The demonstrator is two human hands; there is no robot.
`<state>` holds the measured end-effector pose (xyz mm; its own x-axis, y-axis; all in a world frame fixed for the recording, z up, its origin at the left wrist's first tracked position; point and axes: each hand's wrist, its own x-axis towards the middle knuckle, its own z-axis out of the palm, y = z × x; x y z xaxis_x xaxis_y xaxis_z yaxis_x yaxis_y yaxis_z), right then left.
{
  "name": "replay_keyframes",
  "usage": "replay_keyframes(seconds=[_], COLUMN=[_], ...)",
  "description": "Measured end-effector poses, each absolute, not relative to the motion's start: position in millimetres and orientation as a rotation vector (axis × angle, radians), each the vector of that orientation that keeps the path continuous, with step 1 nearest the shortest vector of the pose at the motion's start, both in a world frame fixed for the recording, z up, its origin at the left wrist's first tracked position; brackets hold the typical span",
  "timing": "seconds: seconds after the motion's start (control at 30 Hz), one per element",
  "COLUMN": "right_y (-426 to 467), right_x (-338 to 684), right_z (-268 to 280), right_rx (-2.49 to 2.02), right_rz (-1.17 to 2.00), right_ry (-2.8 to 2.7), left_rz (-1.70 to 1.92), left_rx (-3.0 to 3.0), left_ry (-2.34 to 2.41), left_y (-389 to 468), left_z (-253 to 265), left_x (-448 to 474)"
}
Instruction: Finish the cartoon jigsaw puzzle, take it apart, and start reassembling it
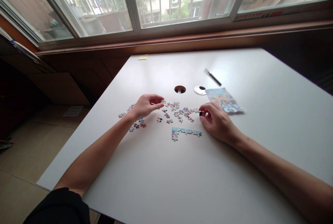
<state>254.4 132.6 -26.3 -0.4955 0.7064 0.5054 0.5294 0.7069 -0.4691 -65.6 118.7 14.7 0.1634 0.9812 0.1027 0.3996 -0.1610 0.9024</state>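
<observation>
My left hand (146,107) is over the loose pieces, its thumb and forefinger closed on a small pale puzzle piece (164,101). Between the thumb and fingers of my right hand (217,120) is a dark puzzle piece (201,113). Several loose puzzle pieces (184,113) lie spread between the hands, and more puzzle pieces (137,125) sit under and beside my left wrist. Nearer to me lies a joined corner strip of puzzle (186,131), light blue along its top edge. A printed picture sheet (225,100) lies just beyond my right hand.
The white table (166,175) has a round cable hole (180,89), with its round cover (200,90) lying beside the picture sheet. A black pen (213,77) lies farther back. A yellow sticky note (143,57) is at the far edge, below the window (182,2).
</observation>
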Motion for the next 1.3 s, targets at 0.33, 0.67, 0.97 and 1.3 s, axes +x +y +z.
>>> replay_keyframes(seconds=[0.33,0.67,0.97,1.3], right_y=[131,133,138,141], right_x=[255,257,260,262], right_z=[-23,-21,-20,-24], right_rx=[-0.930,-1.126,-1.207,-1.167], right_rz=[0.390,0.557,0.970,1.071], right_ry=[-2.226,-2.024,-1.713,-1.650], left_rz=[0.957,0.927,0.918,0.902], left_rx=[1.719,1.700,1.698,1.681], left_ry=[1.326,1.351,1.359,1.365], left_y=[120,118,116,116], left_z=[12,14,17,16], left_x=[-66,-66,-64,-64])
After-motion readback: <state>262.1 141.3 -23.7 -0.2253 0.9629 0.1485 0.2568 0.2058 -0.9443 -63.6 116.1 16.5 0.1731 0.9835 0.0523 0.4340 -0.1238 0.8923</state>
